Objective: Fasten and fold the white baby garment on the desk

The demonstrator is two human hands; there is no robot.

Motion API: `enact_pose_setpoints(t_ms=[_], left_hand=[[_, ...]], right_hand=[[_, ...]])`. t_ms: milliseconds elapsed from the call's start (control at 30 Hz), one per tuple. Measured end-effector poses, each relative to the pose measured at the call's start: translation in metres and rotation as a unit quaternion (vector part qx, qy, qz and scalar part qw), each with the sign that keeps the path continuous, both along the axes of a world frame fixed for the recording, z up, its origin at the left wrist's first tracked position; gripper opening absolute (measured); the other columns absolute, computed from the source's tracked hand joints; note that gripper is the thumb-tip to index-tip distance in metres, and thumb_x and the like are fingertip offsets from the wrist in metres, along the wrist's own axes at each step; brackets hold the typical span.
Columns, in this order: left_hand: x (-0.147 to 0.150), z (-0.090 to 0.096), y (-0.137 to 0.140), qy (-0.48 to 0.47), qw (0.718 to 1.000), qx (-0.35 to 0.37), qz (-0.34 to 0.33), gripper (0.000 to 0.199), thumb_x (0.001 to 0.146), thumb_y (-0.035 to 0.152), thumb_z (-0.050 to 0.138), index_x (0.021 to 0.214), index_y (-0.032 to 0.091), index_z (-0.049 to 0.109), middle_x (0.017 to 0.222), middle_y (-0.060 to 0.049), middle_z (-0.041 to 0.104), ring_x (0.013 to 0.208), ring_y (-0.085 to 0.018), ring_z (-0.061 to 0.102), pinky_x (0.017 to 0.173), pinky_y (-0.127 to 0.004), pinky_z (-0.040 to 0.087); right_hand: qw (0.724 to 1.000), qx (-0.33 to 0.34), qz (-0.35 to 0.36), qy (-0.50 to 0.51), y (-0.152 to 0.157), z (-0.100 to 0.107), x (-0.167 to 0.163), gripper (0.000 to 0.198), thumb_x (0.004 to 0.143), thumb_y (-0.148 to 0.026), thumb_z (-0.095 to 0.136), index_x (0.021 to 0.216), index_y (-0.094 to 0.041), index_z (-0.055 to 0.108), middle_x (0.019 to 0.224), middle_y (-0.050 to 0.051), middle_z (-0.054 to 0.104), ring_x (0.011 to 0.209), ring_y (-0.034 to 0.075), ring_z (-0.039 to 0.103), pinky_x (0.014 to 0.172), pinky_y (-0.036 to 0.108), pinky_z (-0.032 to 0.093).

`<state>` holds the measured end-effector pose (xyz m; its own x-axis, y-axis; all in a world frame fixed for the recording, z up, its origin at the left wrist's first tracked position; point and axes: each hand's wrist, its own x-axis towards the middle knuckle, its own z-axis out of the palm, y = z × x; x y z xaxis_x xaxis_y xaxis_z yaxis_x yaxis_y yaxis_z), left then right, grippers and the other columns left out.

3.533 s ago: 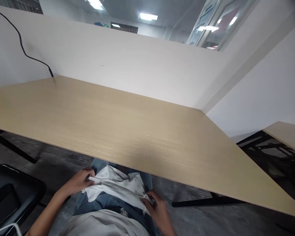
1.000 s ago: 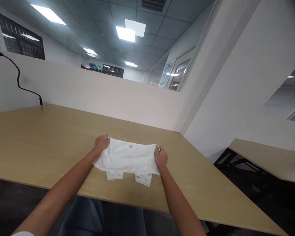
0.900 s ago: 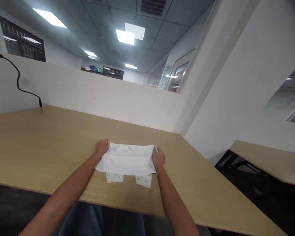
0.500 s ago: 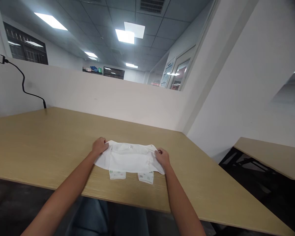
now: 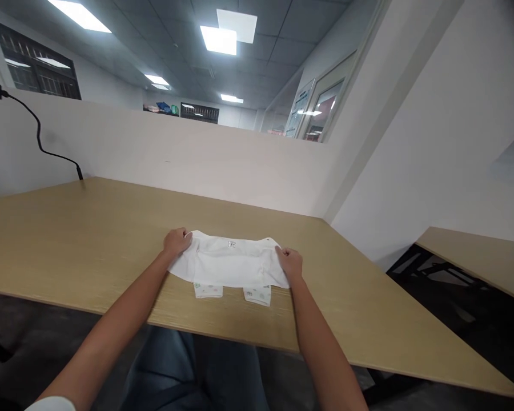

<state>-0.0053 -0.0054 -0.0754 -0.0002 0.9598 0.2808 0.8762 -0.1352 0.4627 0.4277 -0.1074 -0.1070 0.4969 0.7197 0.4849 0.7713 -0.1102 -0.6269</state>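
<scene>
A small white garment (image 5: pixel 230 265) lies spread and folded on the wooden table (image 5: pixel 124 245) in front of me. Two short patterned ends, a left one (image 5: pixel 208 291) and a right one (image 5: pixel 257 295), stick out below its near edge. A small dark print shows near its far edge. My left hand (image 5: pixel 176 242) is closed on the garment's left far corner, with the fingers partly hidden. At the opposite side, my right hand (image 5: pixel 291 263) pinches the right edge between thumb and fingers.
A white partition wall (image 5: pixel 205 162) runs along the table's far side. At the back left stands a black gooseneck holder (image 5: pixel 39 134). Another table (image 5: pixel 484 257) is off to the right, past a gap. My legs (image 5: pixel 197 371) are under the near edge.
The view has tipped downward slightly, so the table and garment appear higher. Both hands keep hold of the garment's sides, which looks pulled a little flatter.
</scene>
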Motion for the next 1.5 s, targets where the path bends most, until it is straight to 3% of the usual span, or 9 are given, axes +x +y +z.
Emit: enact_pose_setpoints(t_ms=[200, 333, 467, 600, 733, 1000, 1133, 1333, 1500], left_hand=[[-0.014, 0.017, -0.004, -0.202, 0.969, -0.027, -0.141, 0.035, 0.073, 0.051, 0.07, 0.067, 0.019, 0.059, 0.068, -0.002, 0.062, 0.068, -0.018, 0.057, 0.062, -0.026, 0.037], [-0.005, 0.052, -0.023, -0.391, 0.894, -0.121, -0.182, 0.043, 0.069, 0.057, 0.076, 0.085, 0.018, 0.062, 0.076, -0.001, 0.065, 0.065, -0.017, 0.06, 0.057, -0.026, 0.043], [0.04, 0.103, -0.044, -0.372, 0.891, -0.165, -0.201, 0.04, 0.071, 0.048, 0.08, 0.089, 0.018, 0.062, 0.074, -0.002, 0.065, 0.06, -0.016, 0.06, 0.05, -0.025, 0.041], [0.083, 0.135, -0.053, -0.357, 0.846, -0.178, -0.353, 0.055, 0.087, 0.062, 0.066, 0.119, 0.018, 0.059, 0.079, -0.006, 0.07, 0.064, -0.017, 0.066, 0.052, -0.024, 0.043], [0.081, 0.112, -0.045, -0.333, 0.869, -0.061, -0.361, 0.053, 0.09, 0.062, 0.06, 0.12, 0.019, 0.061, 0.079, -0.005, 0.068, 0.065, -0.016, 0.065, 0.052, -0.024, 0.042], [0.022, 0.017, -0.016, -0.3, 0.913, -0.085, -0.262, 0.052, 0.084, 0.066, 0.059, 0.091, 0.016, 0.069, 0.067, -0.002, 0.061, 0.062, -0.015, 0.055, 0.056, -0.026, 0.039], [0.009, 0.015, -0.021, -0.243, 0.914, -0.089, -0.313, 0.052, 0.081, 0.068, 0.065, 0.082, 0.016, 0.072, 0.075, -0.004, 0.066, 0.069, -0.017, 0.057, 0.061, -0.026, 0.041], [0.004, 0.028, -0.032, -0.139, 0.886, -0.185, -0.403, 0.048, 0.06, 0.061, 0.086, 0.081, 0.019, 0.075, 0.076, -0.002, 0.066, 0.071, -0.018, 0.057, 0.061, -0.025, 0.038], [0.006, 0.031, -0.036, -0.087, 0.878, -0.185, -0.433, 0.047, 0.062, 0.058, 0.084, 0.06, 0.019, 0.058, 0.059, 0.003, 0.051, 0.059, -0.014, 0.047, 0.056, -0.025, 0.031]], right_hand=[[0.987, 0.021, 0.031, 0.153, 0.002, 0.004, -0.002, 0.049, 0.079, -0.055, 0.062, 0.049, -0.022, 0.043, 0.048, -0.003, 0.04, 0.054, 0.013, 0.039, 0.053, 0.027, 0.031], [0.916, 0.08, 0.075, 0.386, 0.009, 0.007, -0.011, 0.036, 0.07, -0.052, 0.074, 0.066, -0.018, 0.064, 0.059, 0.0, 0.062, 0.058, 0.017, 0.057, 0.055, 0.027, 0.046], [0.848, 0.075, 0.089, 0.517, 0.01, 0.014, -0.019, 0.029, 0.071, -0.044, 0.078, 0.073, -0.018, 0.067, 0.067, 0.005, 0.072, 0.061, 0.021, 0.066, 0.057, 0.03, 0.054], [0.82, 0.013, 0.178, 0.543, -0.002, 0.021, -0.014, 0.029, 0.073, -0.042, 0.08, 0.082, -0.017, 0.069, 0.076, 0.006, 0.075, 0.067, 0.02, 0.069, 0.062, 0.03, 0.057], [0.827, -0.028, 0.263, 0.497, -0.013, 0.031, -0.008, 0.036, 0.063, -0.034, 0.09, 0.084, -0.017, 0.066, 0.076, 0.003, 0.074, 0.066, 0.017, 0.067, 0.06, 0.026, 0.054], [0.82, 0.027, 0.342, 0.459, -0.025, 0.068, -0.056, 0.049, 0.069, -0.048, 0.087, 0.106, -0.022, 0.067, 0.096, 0.005, 0.076, 0.088, 0.02, 0.072, 0.075, 0.028, 0.058], [0.794, -0.062, 0.451, 0.403, -0.038, 0.083, -0.064, 0.053, 0.08, -0.05, 0.08, 0.123, -0.021, 0.069, 0.12, 0.011, 0.073, 0.11, 0.023, 0.071, 0.092, 0.032, 0.056], [0.897, -0.145, 0.322, 0.266, -0.047, 0.071, -0.022, 0.045, 0.074, -0.058, 0.08, 0.077, -0.014, 0.072, 0.074, 0.007, 0.071, 0.063, 0.015, 0.065, 0.05, 0.022, 0.038], [0.844, -0.332, 0.393, 0.149, -0.045, 0.057, -0.026, 0.035, 0.068, -0.046, 0.079, 0.062, -0.015, 0.065, 0.051, -0.002, 0.055, 0.049, 0.01, 0.045, 0.05, 0.023, 0.031]])
